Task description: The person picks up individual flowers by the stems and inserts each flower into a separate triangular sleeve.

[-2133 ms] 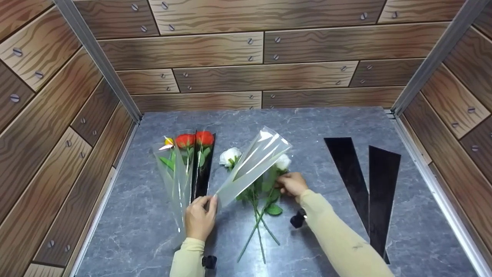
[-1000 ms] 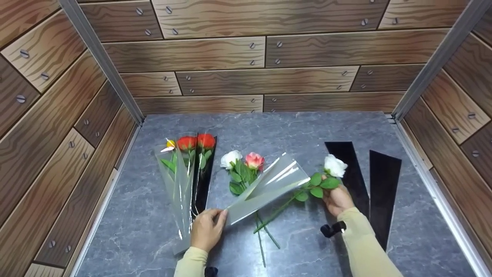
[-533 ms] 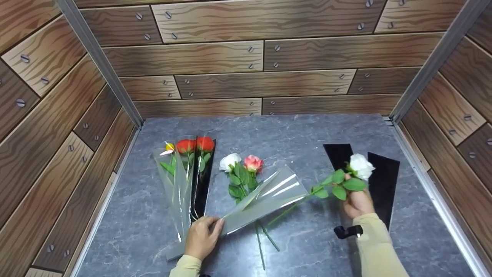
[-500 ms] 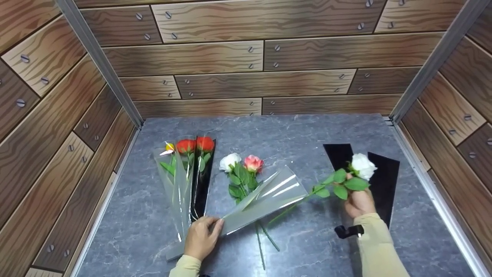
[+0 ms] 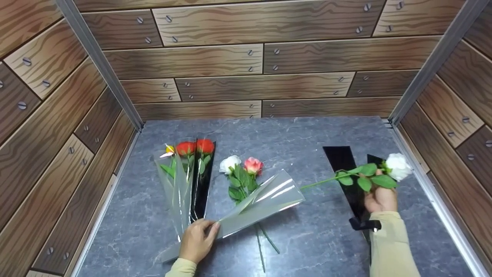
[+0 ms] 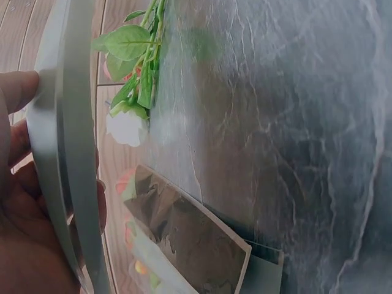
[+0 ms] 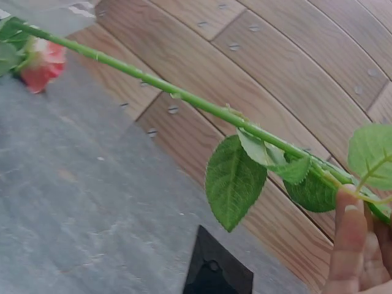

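Observation:
In the head view my left hand (image 5: 198,238) pinches the narrow end of a clear plastic flower sleeve (image 5: 265,204), its wide mouth pointing right. The left wrist view shows the thumb on one side of the sleeve (image 6: 76,141) and fingertips on the other. Far to the right, my right hand (image 5: 384,196) holds a white rose (image 5: 398,166) by the stem just below its bloom. Its green stem (image 7: 177,92) runs left, and the tip meets the sleeve's mouth in the head view; whether it is inside, I cannot tell.
A loose white rose (image 5: 230,164) and a pink rose (image 5: 253,165) lie behind the sleeve, stems crossed. Wrapped red roses (image 5: 186,148) and a yellow flower (image 5: 170,149) lie at left. Black sleeves (image 5: 338,156) lie under the right arm. Wood-patterned walls (image 5: 215,88) enclose the table.
My right hand has lifted the white rose from the crossed stems and carried it right, its stem swinging toward level. The sleeve in my left hand has tilted lower, its mouth turning to the right.

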`<state>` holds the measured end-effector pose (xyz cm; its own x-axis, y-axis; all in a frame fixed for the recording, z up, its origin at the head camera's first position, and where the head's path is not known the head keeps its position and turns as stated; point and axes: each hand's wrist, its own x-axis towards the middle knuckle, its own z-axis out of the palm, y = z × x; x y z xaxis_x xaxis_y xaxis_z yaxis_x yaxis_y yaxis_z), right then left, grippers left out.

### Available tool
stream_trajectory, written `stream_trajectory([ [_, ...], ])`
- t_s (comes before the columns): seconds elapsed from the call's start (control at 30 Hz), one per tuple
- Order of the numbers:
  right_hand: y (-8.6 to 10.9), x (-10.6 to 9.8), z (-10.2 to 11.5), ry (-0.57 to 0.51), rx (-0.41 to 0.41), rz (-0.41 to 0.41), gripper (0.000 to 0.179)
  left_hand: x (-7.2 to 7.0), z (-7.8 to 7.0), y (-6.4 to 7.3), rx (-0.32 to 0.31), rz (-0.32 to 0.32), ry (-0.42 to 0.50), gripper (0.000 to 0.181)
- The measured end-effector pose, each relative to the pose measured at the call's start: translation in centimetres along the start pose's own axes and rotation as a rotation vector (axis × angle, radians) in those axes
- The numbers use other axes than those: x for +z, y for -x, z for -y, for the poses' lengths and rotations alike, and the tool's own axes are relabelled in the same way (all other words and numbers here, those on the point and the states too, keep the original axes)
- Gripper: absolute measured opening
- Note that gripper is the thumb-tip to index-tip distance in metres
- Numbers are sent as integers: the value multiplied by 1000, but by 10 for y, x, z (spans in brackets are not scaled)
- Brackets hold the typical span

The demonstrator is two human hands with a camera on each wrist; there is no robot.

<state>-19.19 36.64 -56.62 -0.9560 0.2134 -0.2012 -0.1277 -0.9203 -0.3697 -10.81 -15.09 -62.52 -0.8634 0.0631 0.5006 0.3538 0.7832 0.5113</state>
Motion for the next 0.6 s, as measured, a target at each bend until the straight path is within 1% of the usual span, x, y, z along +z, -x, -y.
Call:
stream_trajectory([
  [0.1,0,0,7,-77,2,-47,7,0,0,-1,14,-12,-6,9],
  [0.23,-1,0,11,-139,9,-97,5,1,1,-1,20,-21,-9,9],
  [0.47,-3,0,16,-241,-23,-92,8,2,2,0,11,-10,5,9],
  [0.6,-5,1,19,-251,-26,-143,10,1,3,0,8,-12,1,9],
])
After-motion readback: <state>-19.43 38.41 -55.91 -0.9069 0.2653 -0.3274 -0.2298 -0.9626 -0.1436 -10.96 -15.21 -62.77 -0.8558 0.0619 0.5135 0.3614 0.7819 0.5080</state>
